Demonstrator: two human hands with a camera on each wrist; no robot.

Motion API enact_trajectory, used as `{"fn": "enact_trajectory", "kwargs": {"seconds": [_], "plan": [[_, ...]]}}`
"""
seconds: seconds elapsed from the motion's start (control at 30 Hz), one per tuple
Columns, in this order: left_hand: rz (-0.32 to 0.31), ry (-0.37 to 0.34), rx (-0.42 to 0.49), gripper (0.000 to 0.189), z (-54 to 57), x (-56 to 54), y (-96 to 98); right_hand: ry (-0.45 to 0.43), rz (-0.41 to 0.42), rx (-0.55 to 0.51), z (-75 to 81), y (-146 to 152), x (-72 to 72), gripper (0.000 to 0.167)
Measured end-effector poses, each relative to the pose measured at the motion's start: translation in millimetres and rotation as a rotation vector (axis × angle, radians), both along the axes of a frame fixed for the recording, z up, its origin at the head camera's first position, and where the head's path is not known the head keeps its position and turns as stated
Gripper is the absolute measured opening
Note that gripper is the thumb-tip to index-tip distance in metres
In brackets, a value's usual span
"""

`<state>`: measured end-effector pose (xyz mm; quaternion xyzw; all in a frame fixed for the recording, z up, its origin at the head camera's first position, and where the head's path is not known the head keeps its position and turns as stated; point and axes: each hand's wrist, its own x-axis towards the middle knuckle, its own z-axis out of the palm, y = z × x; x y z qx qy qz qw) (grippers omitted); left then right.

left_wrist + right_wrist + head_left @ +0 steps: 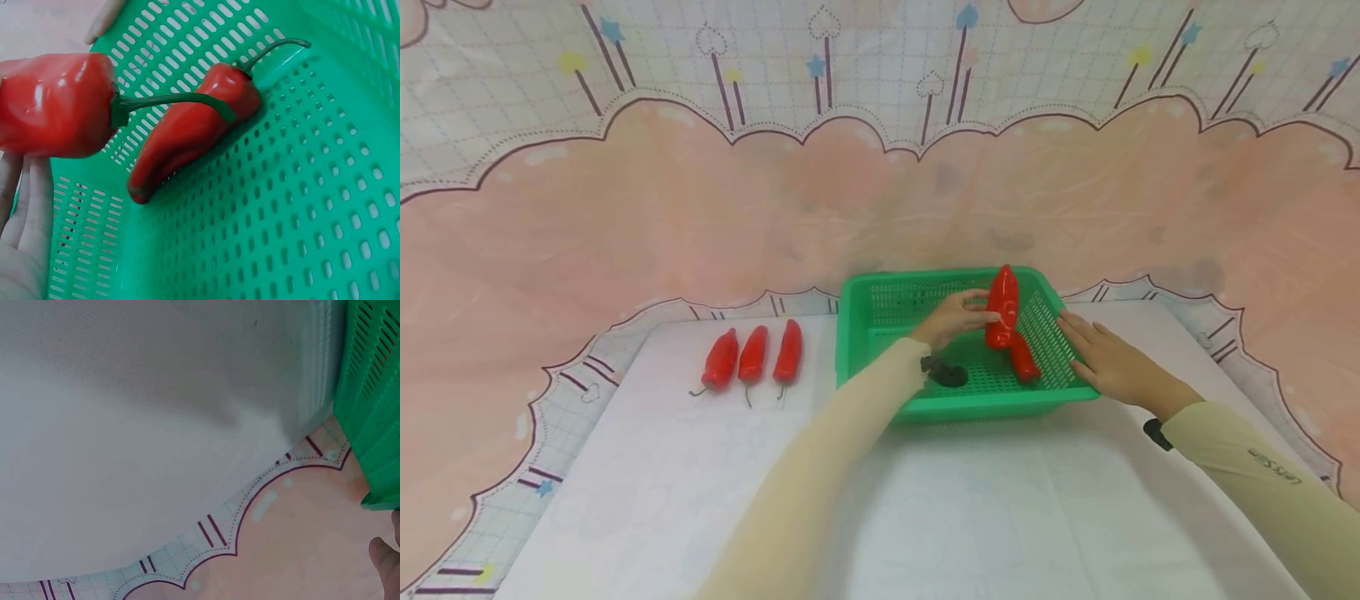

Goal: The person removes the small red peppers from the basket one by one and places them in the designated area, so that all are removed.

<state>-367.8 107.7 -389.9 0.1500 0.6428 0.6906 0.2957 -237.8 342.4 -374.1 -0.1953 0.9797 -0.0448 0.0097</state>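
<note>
My left hand point(953, 320) reaches over a green slotted basket point(981, 407) and grips a red pepper point(1003, 293), tip pointing up in the head view. In the left wrist view the held pepper point(59, 106) shows its green stem, with fingers beneath it. A second red pepper point(1025, 360) lies in the basket by its right side; its curved stem shows in the left wrist view. My right hand point(1108, 360), fingers fairly straight, rests at the basket's right rim. Only part of the right hand point(387, 559) enters the right wrist view, beside the basket's edge point(375, 425).
Left of the basket, three red peppers lie in a row on the white table point(700, 492): a left one point(721, 362), a middle one point(752, 356) and a right one point(788, 352). A patterned pink cloth point(737, 217) hangs behind the table.
</note>
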Motion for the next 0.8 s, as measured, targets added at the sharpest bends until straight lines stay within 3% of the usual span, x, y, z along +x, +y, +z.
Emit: {"fn": "enact_trajectory", "kwargs": {"seconds": [0.43, 0.8], "plan": [[-0.02, 0.071, 0.035, 0.051, 8.1, 9.5, -9.5, -0.005, 0.003, -0.011, 0.8, -3, 2.2, 0.064], [0.024, 0.139, 0.062, 0.051, 29.4, 18.5, -26.6, -0.008, 0.001, -0.011, 1.6, -2, 1.4, 0.064]]}}
